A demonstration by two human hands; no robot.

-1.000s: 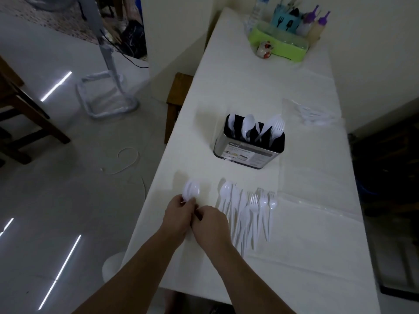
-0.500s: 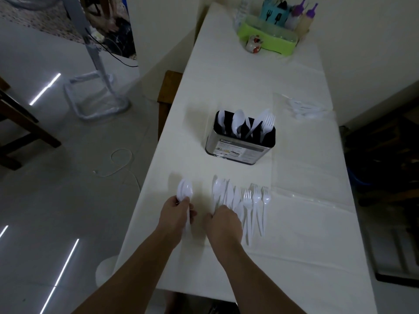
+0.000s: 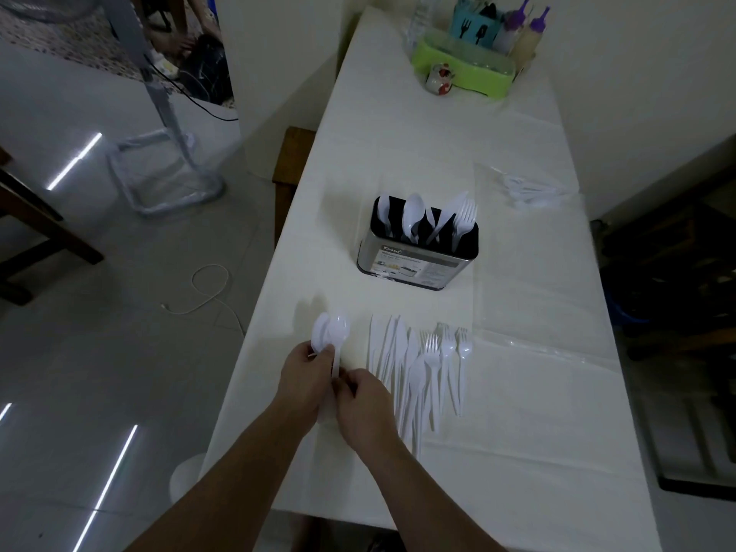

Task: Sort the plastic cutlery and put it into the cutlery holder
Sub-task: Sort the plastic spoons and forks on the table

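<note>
near table edge, both hands pinching spoons

The spoon handles were hidden within the left hand and right hand. The spoon count was indeterminate. The cutlery holder concealed its contents' lower halves. The label text was illegible.

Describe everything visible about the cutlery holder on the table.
The cutlery holder is a shiny metal-looking box with rounded corners, a black interior and a printed label on its near face. It stands upright on the white table cover, beyond the loose cutlery. White plastic spoons, a knife and a fork stand inside, heads up. Neither hand touches it.
</note>
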